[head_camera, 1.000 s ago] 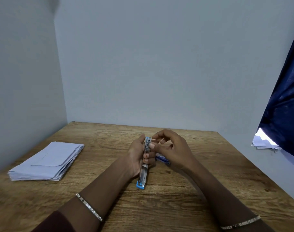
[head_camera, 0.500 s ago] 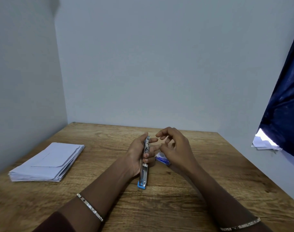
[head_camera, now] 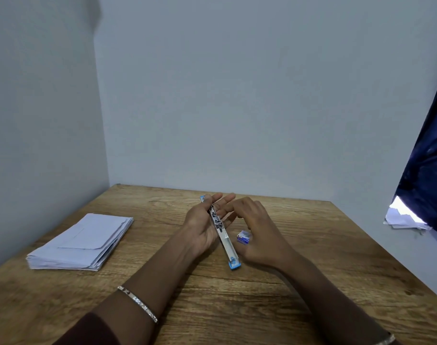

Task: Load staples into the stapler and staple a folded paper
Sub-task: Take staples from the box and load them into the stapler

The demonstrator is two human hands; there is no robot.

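A blue and silver stapler [head_camera: 223, 236] lies swung fully open across my left hand [head_camera: 203, 227], its metal channel facing up and its near blue end low over the wooden table [head_camera: 237, 302]. The palm is up and the fingers are stretched out under the far half of the stapler. My right hand [head_camera: 258, 232] hovers just to the right of the stapler with loosely curled fingers and holds nothing I can see. A small blue and white staple box [head_camera: 244, 237] lies on the table under that hand. A stack of folded white papers [head_camera: 81, 242] lies at the left.
Grey walls close the table at the left and back. At the far right hangs a dark blue curtain [head_camera: 426, 165], with crumpled white paper [head_camera: 403, 217] on a ledge beneath it.
My left hand has rolled palm up and its fingers have straightened, so the stapler now lies flat and slanted instead of standing on edge. My right hand has dropped away from the stapler's top.
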